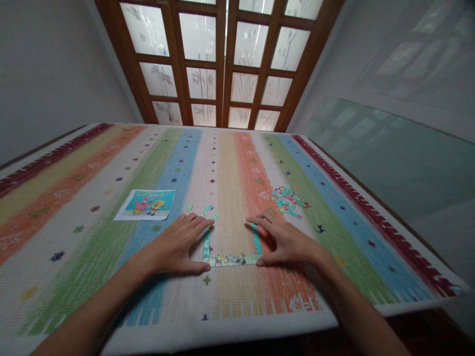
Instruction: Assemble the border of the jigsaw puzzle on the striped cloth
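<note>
A partly joined jigsaw puzzle border point(233, 260) lies flat on the striped cloth, its bottom row and two sides forming a U. My left hand point(181, 242) rests at its left side, thumb by the lower left corner and fingers stretched toward the upper end. At the right side, my right hand point(282, 240) has its thumb at the lower corner and its fingertips near the top of that side. Both hands have thumb and fingers apart and hold nothing. Several loose puzzle pieces point(208, 209) lie just beyond my left fingertips.
A heap of puzzle pieces point(286, 200) sits beyond my right hand. To the left lies a printed cartoon picture point(148, 204). The striped tablecloth point(230, 173) covers the bed-like surface. Behind it stand wooden glass-paned doors point(222, 64), and a glass panel point(401, 148) leans along the right wall.
</note>
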The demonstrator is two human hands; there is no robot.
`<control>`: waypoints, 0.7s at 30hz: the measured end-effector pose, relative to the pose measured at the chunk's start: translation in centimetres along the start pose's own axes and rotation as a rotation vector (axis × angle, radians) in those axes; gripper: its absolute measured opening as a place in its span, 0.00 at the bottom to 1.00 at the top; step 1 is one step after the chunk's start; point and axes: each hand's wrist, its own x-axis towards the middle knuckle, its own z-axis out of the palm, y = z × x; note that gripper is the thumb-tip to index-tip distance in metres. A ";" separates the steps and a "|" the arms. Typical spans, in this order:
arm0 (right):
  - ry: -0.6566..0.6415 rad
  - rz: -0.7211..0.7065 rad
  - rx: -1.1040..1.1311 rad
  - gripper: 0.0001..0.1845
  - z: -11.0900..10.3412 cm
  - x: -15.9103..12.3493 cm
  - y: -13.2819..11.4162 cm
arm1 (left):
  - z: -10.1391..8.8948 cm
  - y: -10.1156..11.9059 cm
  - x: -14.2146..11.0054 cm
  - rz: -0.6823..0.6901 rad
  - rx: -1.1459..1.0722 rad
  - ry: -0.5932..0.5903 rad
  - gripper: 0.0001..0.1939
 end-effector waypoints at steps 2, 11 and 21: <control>-0.003 -0.002 -0.005 0.54 0.0 0.0 0.0 | 0.0 0.0 0.0 -0.004 0.013 -0.013 0.42; -0.010 0.006 -0.016 0.51 0.0 0.1 -0.1 | 0.1 0.1 0.1 -0.018 0.023 -0.025 0.41; 0.020 -0.019 -0.016 0.46 -0.1 0.1 -0.2 | -0.1 0.2 0.2 -0.012 -0.001 0.003 0.40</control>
